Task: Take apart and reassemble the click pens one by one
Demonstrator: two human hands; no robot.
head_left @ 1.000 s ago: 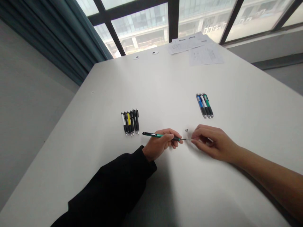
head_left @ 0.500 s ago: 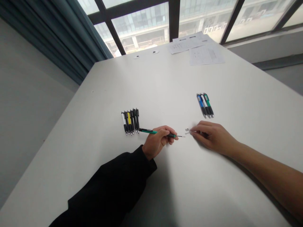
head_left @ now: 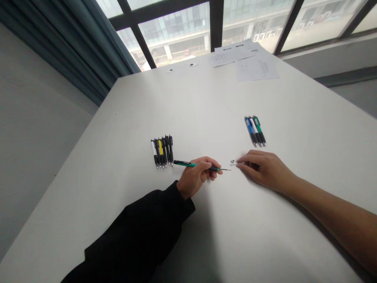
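Note:
A green and black pen [head_left: 188,164] lies in my left hand [head_left: 198,175], whose fingers are wrapped round it. From the pen's right end a thin refill tip sticks out bare. My right hand [head_left: 262,167] rests on the table with thumb and fingertips pinched on a small pale piece [head_left: 233,164], mostly covered by the fingers. Just beyond those fingertips is a tiny shiny part [head_left: 232,161], too small to tell. The refill tip points toward my right fingertips, with a gap between them.
Several pens [head_left: 161,152], mostly black with one yellow and one white, lie side by side left of centre. A blue, a white and a green pen [head_left: 257,127] lie at the right. Papers [head_left: 256,68] are at the white table's [head_left: 141,102] far edge.
The pen in my left hand has shifted very slightly to the right. The pale piece at my right fingertips has tilted a little; both hands keep their hold.

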